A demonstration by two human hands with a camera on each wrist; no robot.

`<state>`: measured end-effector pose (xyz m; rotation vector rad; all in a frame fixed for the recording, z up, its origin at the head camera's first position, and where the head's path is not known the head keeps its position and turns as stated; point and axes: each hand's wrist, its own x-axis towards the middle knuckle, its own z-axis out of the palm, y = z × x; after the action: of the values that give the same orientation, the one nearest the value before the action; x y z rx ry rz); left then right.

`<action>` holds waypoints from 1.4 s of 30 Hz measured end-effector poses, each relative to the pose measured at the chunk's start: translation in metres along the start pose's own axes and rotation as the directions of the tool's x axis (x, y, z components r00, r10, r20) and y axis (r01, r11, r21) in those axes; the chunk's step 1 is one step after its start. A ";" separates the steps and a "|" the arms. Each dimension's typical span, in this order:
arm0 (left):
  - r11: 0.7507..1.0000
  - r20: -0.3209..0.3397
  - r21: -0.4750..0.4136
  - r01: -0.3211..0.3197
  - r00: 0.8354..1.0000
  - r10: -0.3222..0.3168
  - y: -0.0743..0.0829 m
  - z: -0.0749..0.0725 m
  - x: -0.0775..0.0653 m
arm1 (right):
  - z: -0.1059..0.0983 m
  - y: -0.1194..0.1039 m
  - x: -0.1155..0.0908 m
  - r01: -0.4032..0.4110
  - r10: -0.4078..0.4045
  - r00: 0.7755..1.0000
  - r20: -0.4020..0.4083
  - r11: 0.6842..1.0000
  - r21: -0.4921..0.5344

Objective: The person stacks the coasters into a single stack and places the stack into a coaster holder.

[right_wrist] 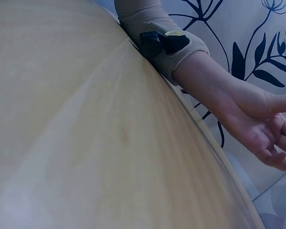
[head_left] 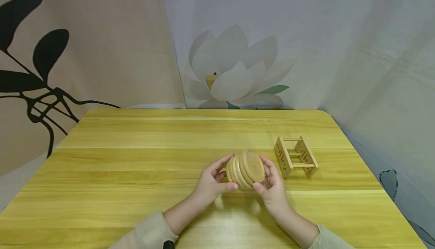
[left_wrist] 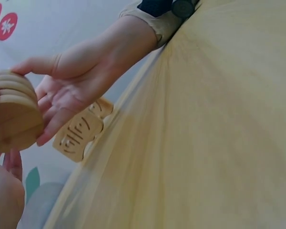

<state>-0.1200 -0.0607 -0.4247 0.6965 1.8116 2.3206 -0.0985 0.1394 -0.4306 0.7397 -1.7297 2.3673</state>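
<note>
A stack of round wooden coasters (head_left: 254, 166) is held over the table between both hands, tilted so its flat end disc faces up and right. My left hand (head_left: 214, 183) grips the stack from the left, thumb along the lower edge and fingers at the far side. On the opposite side, my right hand (head_left: 273, 188) holds the rims between thumb and fingers. The left wrist view shows the coasters (left_wrist: 16, 119) edge-on with the right hand (left_wrist: 81, 71) against them. Just a sliver of the stack appears at the edge of the right wrist view, beside the left hand (right_wrist: 252, 114).
A small wooden rack (head_left: 285, 158) with slotted side panels and crossbars stands right of the hands. The wooden table (head_left: 119, 173) spreads under everything. Behind it hangs a cloth backdrop (head_left: 129, 45) printed with plants and a lotus.
</note>
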 end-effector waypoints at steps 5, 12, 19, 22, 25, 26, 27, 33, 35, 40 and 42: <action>0.999 -0.019 -0.030 0.016 1.000 -0.017 0.002 0.008 0.002 | 0.000 0.000 0.000 0.028 -0.027 0.999 -0.028 0.999 0.045; 0.997 -0.030 -0.071 0.036 0.999 -0.038 0.003 0.015 0.003 | -0.002 0.003 0.000 0.052 -0.049 0.998 -0.034 0.995 0.085; 0.996 -0.043 -0.074 0.044 0.998 -0.047 0.005 0.017 0.002 | -0.001 0.002 0.000 0.062 -0.059 0.998 -0.032 0.994 0.093; 0.995 -0.045 -0.081 0.056 0.997 -0.060 0.006 0.018 0.002 | -0.001 0.001 0.000 0.057 -0.053 0.998 -0.039 0.993 0.103; 0.995 -0.050 -0.073 0.066 0.996 -0.069 0.007 0.018 0.003 | -0.002 0.001 0.000 0.050 -0.045 0.998 -0.043 0.993 0.110; 0.995 -0.052 -0.065 0.069 0.996 -0.073 0.008 0.019 0.003 | -0.002 0.001 0.000 0.048 -0.044 0.998 -0.042 0.993 0.112; 0.996 -0.052 -0.060 0.073 0.996 -0.076 0.008 0.019 0.003 | -0.002 0.001 0.000 0.047 -0.043 0.998 -0.041 0.993 0.112; 0.994 -0.054 -0.037 0.103 0.993 -0.105 0.008 0.019 0.005 | -0.003 0.001 -0.001 0.056 -0.053 0.998 -0.032 0.990 0.126; 0.993 -0.058 -0.034 0.114 0.992 -0.116 0.008 0.019 0.005 | -0.004 0.002 0.000 0.054 -0.050 0.998 -0.032 0.989 0.136; 0.991 -0.066 -0.026 0.130 0.989 -0.132 0.010 0.021 0.006 | -0.004 0.001 -0.001 0.028 -0.023 0.999 -0.029 0.988 0.153; 0.991 -0.068 -0.020 0.133 0.989 -0.134 0.011 0.022 0.006 | -0.004 0.001 -0.001 0.015 -0.011 1.000 -0.027 0.987 0.162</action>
<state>-0.1144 -0.0422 -0.4083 0.4822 1.8061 2.2960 -0.0989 0.1428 -0.4330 0.7354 -1.5310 2.5194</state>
